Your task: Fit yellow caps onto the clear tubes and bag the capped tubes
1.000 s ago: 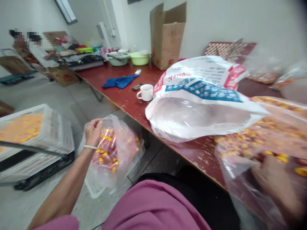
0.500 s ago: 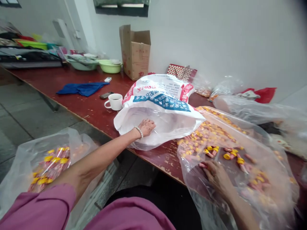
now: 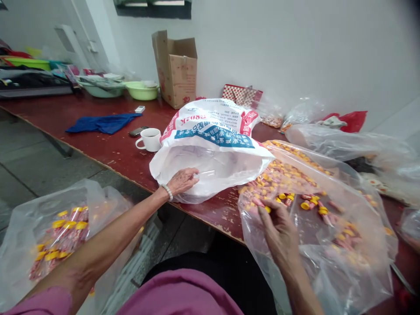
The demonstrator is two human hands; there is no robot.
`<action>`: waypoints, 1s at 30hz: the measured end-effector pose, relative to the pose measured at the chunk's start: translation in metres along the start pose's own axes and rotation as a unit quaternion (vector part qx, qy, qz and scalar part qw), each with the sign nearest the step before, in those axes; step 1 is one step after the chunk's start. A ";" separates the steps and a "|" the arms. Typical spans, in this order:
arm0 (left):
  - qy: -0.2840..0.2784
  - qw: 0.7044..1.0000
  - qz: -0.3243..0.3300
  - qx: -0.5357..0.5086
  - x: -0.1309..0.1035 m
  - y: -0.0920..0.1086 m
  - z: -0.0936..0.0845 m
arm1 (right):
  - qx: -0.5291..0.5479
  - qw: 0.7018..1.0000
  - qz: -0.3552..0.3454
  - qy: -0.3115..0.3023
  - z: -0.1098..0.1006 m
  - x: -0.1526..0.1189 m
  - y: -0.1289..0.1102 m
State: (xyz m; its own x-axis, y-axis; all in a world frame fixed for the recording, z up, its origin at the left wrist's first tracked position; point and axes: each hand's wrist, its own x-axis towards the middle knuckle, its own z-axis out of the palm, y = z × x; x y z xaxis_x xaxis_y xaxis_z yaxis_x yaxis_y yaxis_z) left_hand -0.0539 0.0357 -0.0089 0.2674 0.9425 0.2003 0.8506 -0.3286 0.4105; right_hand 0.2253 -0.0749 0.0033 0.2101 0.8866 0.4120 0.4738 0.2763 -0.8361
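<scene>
My left hand [image 3: 183, 181], with a beaded bracelet at the wrist, is at the mouth of a white woven sack [image 3: 236, 162] printed in red and blue. Its fingers are bent and pressed together; what they hold, if anything, is too small to make out. Clear pieces show faintly inside the sack. My right hand [image 3: 278, 223] pinches a small pink tube with a yellow cap [image 3: 262, 206] between thumb and fingers. Around it spreads a large clear plastic bag [image 3: 348, 205] with many similar yellow-capped tubes [image 3: 323, 212].
A white mug [image 3: 151, 140], a phone [image 3: 138, 131] and a blue cloth [image 3: 103, 123] lie left of the sack. Behind stand a cardboard box [image 3: 182, 76] and a green basin [image 3: 142, 91]. Another clear bag of capped tubes [image 3: 65, 229] sits below the table edge at left.
My left hand has drawn back left, toward the near edge of the sack's mouth. My right hand has lifted from among the tubes with one in its fingers. The view has shifted slightly right.
</scene>
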 end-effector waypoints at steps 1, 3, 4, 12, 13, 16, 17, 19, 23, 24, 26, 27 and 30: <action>0.003 1.000 -0.012 0.002 -0.001 0.003 0.002 | 0.003 0.999 -0.020 -0.028 0.011 0.000 -0.007; 0.009 0.999 -0.035 0.003 -0.002 0.005 0.005 | -0.005 0.996 -0.052 -0.069 0.029 0.001 -0.017; 0.012 0.999 -0.043 0.001 -0.001 0.004 0.006 | -0.009 0.995 -0.064 -0.081 0.035 0.002 -0.020; -0.079 0.979 0.000 -0.188 -0.024 0.024 -0.023 | 0.037 0.996 -0.035 -0.080 0.058 0.009 -0.022; -0.107 0.962 0.009 -0.250 -0.031 0.033 -0.027 | 0.048 0.995 -0.020 -0.081 0.059 0.009 -0.023; -0.164 0.878 -0.005 -0.449 -0.051 0.058 -0.027 | 0.058 0.995 -0.011 -0.086 0.060 0.007 -0.029; -0.167 0.842 -0.023 -0.512 -0.056 0.065 -0.025 | 0.064 0.994 -0.012 -0.085 0.058 0.005 -0.033; -0.153 0.751 -0.070 -0.638 -0.063 0.075 -0.019 | 0.083 0.992 -0.009 -0.091 0.053 0.001 -0.040; -0.139 0.549 -0.126 -0.814 -0.067 0.086 -0.008 | 0.089 0.987 -0.038 -0.131 0.045 -0.015 -0.050; -0.143 0.514 -0.129 -0.836 -0.068 0.089 -0.005 | 0.085 0.986 -0.049 -0.134 0.044 -0.020 -0.051; -0.149 0.462 -0.137 -0.863 -0.070 0.093 -0.002 | 0.079 0.988 -0.061 -0.119 0.043 -0.026 -0.051; -0.150 0.442 -0.143 -0.873 -0.071 0.095 0.000 | 0.076 0.990 -0.063 -0.102 0.043 -0.029 -0.050; -0.151 0.394 -0.158 -0.893 -0.076 0.100 0.005 | 0.068 0.994 -0.062 -0.066 0.039 -0.033 -0.050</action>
State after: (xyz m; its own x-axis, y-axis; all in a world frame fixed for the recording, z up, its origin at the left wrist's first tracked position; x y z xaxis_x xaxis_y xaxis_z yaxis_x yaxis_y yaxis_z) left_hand 0.0127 -0.0680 0.0126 0.5465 0.8293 -0.1164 -0.7397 0.5432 0.3972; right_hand 0.1615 -0.1034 0.0175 0.0383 0.8809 0.4717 0.3671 0.4266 -0.8266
